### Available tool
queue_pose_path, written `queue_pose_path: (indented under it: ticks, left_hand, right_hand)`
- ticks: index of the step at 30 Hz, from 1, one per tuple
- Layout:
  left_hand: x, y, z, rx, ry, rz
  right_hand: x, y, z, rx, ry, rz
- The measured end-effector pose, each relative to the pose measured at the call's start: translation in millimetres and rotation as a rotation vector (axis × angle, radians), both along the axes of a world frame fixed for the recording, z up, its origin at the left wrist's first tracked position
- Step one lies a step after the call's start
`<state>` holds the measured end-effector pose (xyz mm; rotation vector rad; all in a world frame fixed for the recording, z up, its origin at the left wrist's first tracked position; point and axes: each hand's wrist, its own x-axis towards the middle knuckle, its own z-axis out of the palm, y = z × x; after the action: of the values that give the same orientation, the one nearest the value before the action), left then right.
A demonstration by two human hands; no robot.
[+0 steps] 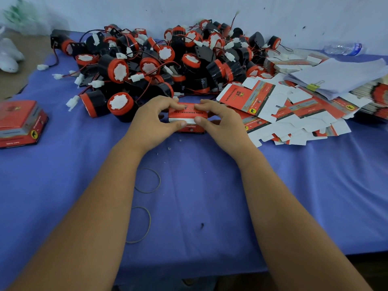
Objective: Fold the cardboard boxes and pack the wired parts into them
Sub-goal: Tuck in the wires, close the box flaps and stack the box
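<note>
1. A red cardboard box (187,118) sits on the blue-covered counter (210,196), about midway between its left and right edges and just in front of the heap of wired parts (159,64) piled along the far edge.
2. The left hand (153,120) grips the box's left end, its fingers (168,103) curled over the top and the thumb pressed on the white flap at the near face.
3. The right hand (218,120) grips the right end the same way, thumb tip meeting the left thumb on that flap. Both sets of fingers are grasping the box, neither released.
4. This looks like closing a flap; whether a part is already inside cannot be seen.
5. Risk: uneven thumb pressure could crease the thin flap or make it miss its slot, so the box would spring open.
6. Risk: if a part is inside, its wire or white connector could catch in the seam and keep the flap from seating.
7. Risk: the nearest parts lie just beside the left hand's fingers; a wire snagged there could drag parts out of the heap.
8. Flat box blanks (294,110) lie loosely fanned just right of the right hand and could be knocked toward the near edge.
9. Finished boxes (21,122) sit at the left edge, well apart.
</note>
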<state>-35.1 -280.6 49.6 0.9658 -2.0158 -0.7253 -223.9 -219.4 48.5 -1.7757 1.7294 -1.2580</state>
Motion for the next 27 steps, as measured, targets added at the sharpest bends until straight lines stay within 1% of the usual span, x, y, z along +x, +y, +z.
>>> queue_pose_path:
  ticks: [5, 11, 17, 22, 27]
  left_hand:
    - [-0.9, -0.9, -0.3, 0.014, 0.075, 0.011]
    - [-2.2, -1.8, 0.2, 0.019, 0.086, 0.012]
    - [-1.8, -3.8, 4.9, 0.078, 0.137, -0.012]
    - [-2.1, -2.3, 7.0, 0.085, 0.16, -0.016]
    - [0.0, -2.3, 4.2, 0.121, 0.177, -0.03]
  right_hand:
    - [0.3, -1.6, -1.7, 0.0, 0.011, 0.002]
    - [0.9, -3.3, 0.6, -0.002, -0.006, -0.01]
    - [6.1, -2.4, 2.8, -0.037, -0.022, -0.036]
    - [8.7, -1.3, 4.3, -0.049, -0.031, -0.052]
    - [7.1, -0.8, 1.5, -0.03, -0.065, -0.049]
